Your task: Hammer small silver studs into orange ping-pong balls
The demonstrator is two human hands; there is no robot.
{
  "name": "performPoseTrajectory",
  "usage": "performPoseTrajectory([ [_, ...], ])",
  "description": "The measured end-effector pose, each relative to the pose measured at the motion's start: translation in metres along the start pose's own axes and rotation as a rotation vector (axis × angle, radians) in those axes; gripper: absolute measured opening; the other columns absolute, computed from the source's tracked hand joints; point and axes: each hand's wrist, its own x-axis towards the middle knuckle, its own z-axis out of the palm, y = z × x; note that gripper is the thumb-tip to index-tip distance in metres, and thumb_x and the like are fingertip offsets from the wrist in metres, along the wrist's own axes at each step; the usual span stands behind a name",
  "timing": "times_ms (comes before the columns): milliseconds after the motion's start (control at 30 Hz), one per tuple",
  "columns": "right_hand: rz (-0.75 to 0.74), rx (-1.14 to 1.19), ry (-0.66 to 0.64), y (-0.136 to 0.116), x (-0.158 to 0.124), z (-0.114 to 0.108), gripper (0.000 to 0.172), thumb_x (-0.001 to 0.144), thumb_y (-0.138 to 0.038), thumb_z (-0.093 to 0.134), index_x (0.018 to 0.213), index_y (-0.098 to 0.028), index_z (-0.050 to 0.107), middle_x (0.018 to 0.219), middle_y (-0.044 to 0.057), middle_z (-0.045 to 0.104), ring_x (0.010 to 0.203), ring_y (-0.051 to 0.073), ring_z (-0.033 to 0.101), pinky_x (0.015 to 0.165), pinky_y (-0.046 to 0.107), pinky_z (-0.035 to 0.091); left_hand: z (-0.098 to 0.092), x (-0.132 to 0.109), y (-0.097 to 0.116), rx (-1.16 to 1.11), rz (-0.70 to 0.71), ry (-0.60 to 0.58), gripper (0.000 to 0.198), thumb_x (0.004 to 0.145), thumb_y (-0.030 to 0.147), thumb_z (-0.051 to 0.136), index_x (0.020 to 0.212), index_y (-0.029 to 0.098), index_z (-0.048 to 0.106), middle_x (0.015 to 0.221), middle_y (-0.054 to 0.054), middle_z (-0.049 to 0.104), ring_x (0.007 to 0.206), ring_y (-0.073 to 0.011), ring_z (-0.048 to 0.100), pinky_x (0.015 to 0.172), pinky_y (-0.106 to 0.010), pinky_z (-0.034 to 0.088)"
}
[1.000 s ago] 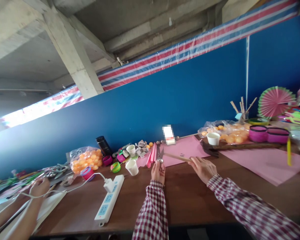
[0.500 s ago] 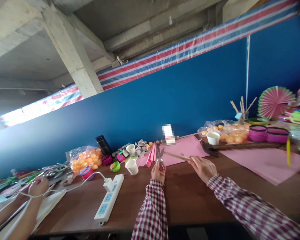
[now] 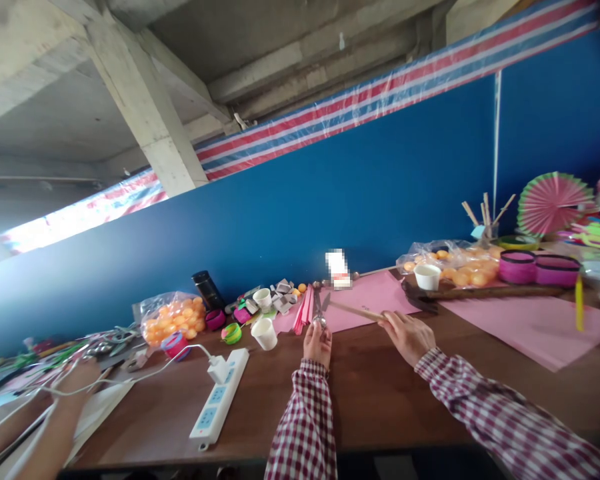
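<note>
My left hand (image 3: 317, 347) is closed around a small, shiny, silver round object (image 3: 320, 321), held up at the fingertips; its exact kind is too small to make out. In my right hand (image 3: 409, 337), fingers closed, is a thin wooden stick (image 3: 355, 310) pointing left, its far end a little above and right of the silver object. Just beyond my left fingertips, scissors (image 3: 324, 303) lie with dark blades spread on pink paper (image 3: 370, 300). Folded pink paper strips (image 3: 305, 310) rest to their left.
A white power strip (image 3: 217, 403) with a plugged cable lies left of my arm. White paper cups (image 3: 264, 333) and a bag of orange balls (image 3: 175, 319) stand behind it. A hammer (image 3: 420, 298) lies at right. Another person's hands (image 3: 77, 380) work at far left.
</note>
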Motion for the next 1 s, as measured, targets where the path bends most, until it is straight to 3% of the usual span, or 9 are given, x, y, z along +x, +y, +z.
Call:
performPoseTrajectory([
  [167,-0.066,-0.027,-0.044,-0.0035,0.0009,-0.0027,0.028,0.086,-0.038,0.032,0.089,-0.023,0.056,0.068,0.0,0.059,0.062,0.012,0.051,0.057,0.024,0.027,-0.0041,0.0027,-0.0022,0.028,0.006,-0.012,0.026,0.067,0.013,0.062,0.092,0.016,0.058,0.08,-0.004,0.062,0.067,-0.0087,0.06,0.064,-0.02,0.048],
  [333,-0.02,-0.012,-0.018,-0.0022,0.0011,-0.003,0.031,0.086,-0.039,0.03,0.092,-0.021,0.055,0.074,0.003,0.06,0.067,0.012,0.053,0.059,0.024,0.028,-0.0054,0.0025,-0.0013,0.029,0.041,-0.042,0.021,0.068,0.011,0.061,0.088,0.014,0.058,0.086,-0.006,0.062,0.075,-0.0106,0.06,0.072,-0.023,0.048],
  [700,-0.004,-0.016,0.025,-0.0018,0.0003,-0.0031,0.03,0.086,-0.039,0.032,0.089,-0.021,0.056,0.072,0.002,0.06,0.064,0.012,0.053,0.058,0.024,0.028,-0.0032,0.0008,-0.0003,0.004,0.015,-0.014,0.016,0.07,0.011,0.059,0.086,0.015,0.058,0.081,-0.006,0.063,0.071,-0.011,0.062,0.068,-0.023,0.05],
  [1000,-0.037,-0.021,-0.013,-0.0006,0.0003,0.0009,0.028,0.086,-0.039,0.032,0.089,-0.023,0.055,0.07,0.001,0.06,0.061,0.011,0.054,0.055,0.024,0.029,-0.0004,-0.0014,0.0015,0.018,-0.001,-0.04,0.031,0.07,0.007,0.058,0.098,0.019,0.056,0.085,-0.006,0.062,0.07,-0.0112,0.062,0.065,-0.023,0.051],
])
